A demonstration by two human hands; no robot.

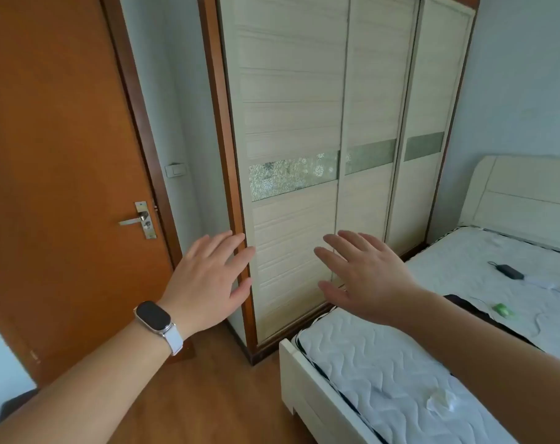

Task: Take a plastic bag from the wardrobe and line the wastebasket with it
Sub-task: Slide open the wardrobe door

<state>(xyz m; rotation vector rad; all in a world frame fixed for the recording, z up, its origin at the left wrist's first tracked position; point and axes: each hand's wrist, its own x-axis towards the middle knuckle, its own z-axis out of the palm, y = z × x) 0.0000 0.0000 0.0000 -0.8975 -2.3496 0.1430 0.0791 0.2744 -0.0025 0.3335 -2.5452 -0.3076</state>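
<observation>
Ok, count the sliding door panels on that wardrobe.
3, all shut: the near panel in front of the left hand and right hand, the middle panel, and the far panel beside the headboard.

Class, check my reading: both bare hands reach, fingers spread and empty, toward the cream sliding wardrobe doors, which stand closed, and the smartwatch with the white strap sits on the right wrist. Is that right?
One detail is wrong. The head view shows the smartwatch with the white strap on the left wrist, not the right. The rest stands: the left hand and right hand reach empty, fingers spread, toward the closed cream sliding wardrobe doors.
</observation>
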